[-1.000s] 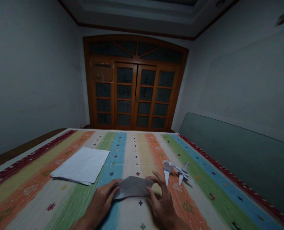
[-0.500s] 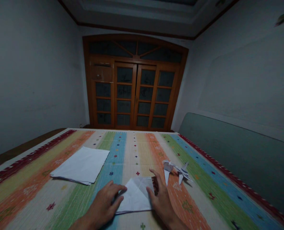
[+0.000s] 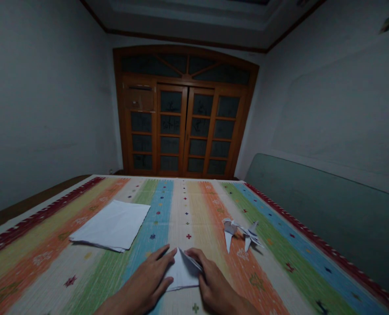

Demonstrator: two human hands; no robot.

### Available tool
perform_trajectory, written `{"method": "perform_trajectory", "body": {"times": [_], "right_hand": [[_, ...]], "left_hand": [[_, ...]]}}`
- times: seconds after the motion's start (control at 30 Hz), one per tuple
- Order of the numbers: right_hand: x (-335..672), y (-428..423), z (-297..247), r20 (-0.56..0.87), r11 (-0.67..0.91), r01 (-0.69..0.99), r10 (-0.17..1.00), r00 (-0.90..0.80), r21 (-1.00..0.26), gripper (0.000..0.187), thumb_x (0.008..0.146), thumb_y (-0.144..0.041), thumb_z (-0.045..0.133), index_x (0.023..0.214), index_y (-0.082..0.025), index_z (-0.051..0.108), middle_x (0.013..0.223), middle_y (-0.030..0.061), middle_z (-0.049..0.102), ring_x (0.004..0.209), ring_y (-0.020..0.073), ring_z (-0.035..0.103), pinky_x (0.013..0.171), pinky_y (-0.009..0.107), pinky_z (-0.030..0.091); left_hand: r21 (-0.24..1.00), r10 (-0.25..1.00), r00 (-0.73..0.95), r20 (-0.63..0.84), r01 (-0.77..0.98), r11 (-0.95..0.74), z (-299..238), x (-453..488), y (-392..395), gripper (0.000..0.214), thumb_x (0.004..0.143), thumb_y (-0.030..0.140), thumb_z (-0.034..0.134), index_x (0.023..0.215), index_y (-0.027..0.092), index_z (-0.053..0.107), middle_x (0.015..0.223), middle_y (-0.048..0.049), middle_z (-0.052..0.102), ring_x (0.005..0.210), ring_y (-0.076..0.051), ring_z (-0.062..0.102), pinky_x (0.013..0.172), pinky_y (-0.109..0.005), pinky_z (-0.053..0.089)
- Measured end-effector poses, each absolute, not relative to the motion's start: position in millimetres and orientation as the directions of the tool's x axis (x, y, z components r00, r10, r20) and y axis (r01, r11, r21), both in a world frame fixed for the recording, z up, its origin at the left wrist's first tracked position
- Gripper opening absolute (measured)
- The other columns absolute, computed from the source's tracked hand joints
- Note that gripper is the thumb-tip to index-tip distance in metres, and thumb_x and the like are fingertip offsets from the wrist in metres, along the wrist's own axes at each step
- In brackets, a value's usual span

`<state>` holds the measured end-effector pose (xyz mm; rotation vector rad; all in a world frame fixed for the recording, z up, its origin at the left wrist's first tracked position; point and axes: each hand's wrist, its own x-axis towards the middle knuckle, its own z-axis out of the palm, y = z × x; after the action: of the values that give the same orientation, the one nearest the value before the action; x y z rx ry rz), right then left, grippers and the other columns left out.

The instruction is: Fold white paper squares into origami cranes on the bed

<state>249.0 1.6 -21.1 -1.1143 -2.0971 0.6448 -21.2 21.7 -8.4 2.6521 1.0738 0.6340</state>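
Note:
A white sheet of paper [image 3: 181, 273], folded to a point, lies on the striped mat [image 3: 66, 262] right in front of me. My left hand [image 3: 150, 278] presses flat on its left side, fingers stretched toward the tip. My right hand [image 3: 210, 284] rests on its right side, fingers pushing a folded flap down onto the sheet. Both hands cover much of the paper.
A stack of white sheets [image 3: 114, 225] lies to the left on the mat. Two folded paper figures [image 3: 242, 234] sit to the right. A green padded board [image 3: 329, 214] runs along the right wall. Wooden glazed doors [image 3: 184, 131] stand at the far end.
The paper was raised between both hands, then laid down. Its right side has been folded inward to a point, and both hands have closed in over it.

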Motion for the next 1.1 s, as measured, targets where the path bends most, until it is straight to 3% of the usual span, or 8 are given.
{"method": "perform_trajectory", "body": {"times": [0.13,0.3,0.53,0.8,0.97,1.1], "right_hand": [[254,-6,-24,0.277,0.562,0.584,0.816,-0.508,-0.586,0.065,0.097,-0.021,0.056,0.158,-0.022,0.034,0.160,0.0123,0.043,0.146,0.0275,0.043,0.122,0.046,0.036],[254,-6,-24,0.143,0.592,0.646,0.781,-0.608,-0.482,0.084,0.097,-0.046,0.065,0.163,-0.025,0.018,0.168,0.0112,0.023,0.153,0.0322,0.028,0.124,0.049,0.031],[252,5,-19,0.052,0.684,0.607,0.680,-0.732,-0.404,0.093,0.096,-0.059,0.059,0.163,-0.017,0.009,0.167,0.0149,0.007,0.156,0.0336,0.012,0.127,0.051,0.022],[252,1,-15,0.106,0.760,0.573,0.625,-0.773,-0.305,0.089,0.100,-0.057,0.054,0.163,-0.016,0.007,0.167,0.0155,0.009,0.156,0.0317,0.013,0.128,0.046,0.019],[249,5,-30,0.150,0.800,0.554,0.592,-0.792,-0.230,0.090,0.099,-0.057,0.057,0.163,-0.016,0.008,0.166,0.0165,0.017,0.154,0.0302,0.022,0.126,0.040,0.026],[250,3,-31,0.226,0.805,0.538,0.589,-0.776,-0.252,0.089,0.097,-0.057,0.060,0.163,-0.020,0.014,0.166,0.0150,0.020,0.153,0.0311,0.025,0.125,0.042,0.030]], "left_hand": [[0.332,0.700,0.655,0.286,0.617,-0.713,-11,-23,22,0.075,0.101,0.023,0.056,0.163,0.034,0.016,0.166,-0.0065,0.033,0.150,-0.032,0.036,0.119,-0.054,0.039],[0.316,0.688,0.693,0.214,0.617,-0.721,-8,-22,22,0.082,0.103,0.029,0.054,0.163,0.034,0.000,0.169,-0.0072,0.024,0.153,-0.032,0.029,0.121,-0.055,0.035],[0.335,0.647,0.734,0.206,0.568,-0.752,0,-19,21,0.079,0.103,0.044,0.055,0.162,0.036,0.005,0.170,-0.0045,0.018,0.154,-0.033,0.023,0.123,-0.055,0.029],[0.348,0.674,0.721,0.164,0.597,-0.723,-3,-17,21,0.077,0.102,0.045,0.055,0.163,0.034,0.009,0.170,-0.0046,0.017,0.155,-0.032,0.021,0.125,-0.054,0.028],[0.320,0.686,0.716,0.129,0.625,-0.712,-2,-16,20,0.076,0.103,0.044,0.054,0.163,0.032,0.011,0.170,-0.0063,0.018,0.155,-0.031,0.020,0.124,-0.054,0.028],[0.330,0.666,0.724,0.180,0.594,-0.734,-2,-17,20,0.079,0.102,0.041,0.057,0.163,0.034,0.008,0.170,-0.0064,0.018,0.155,-0.032,0.022,0.123,-0.055,0.030]]}}
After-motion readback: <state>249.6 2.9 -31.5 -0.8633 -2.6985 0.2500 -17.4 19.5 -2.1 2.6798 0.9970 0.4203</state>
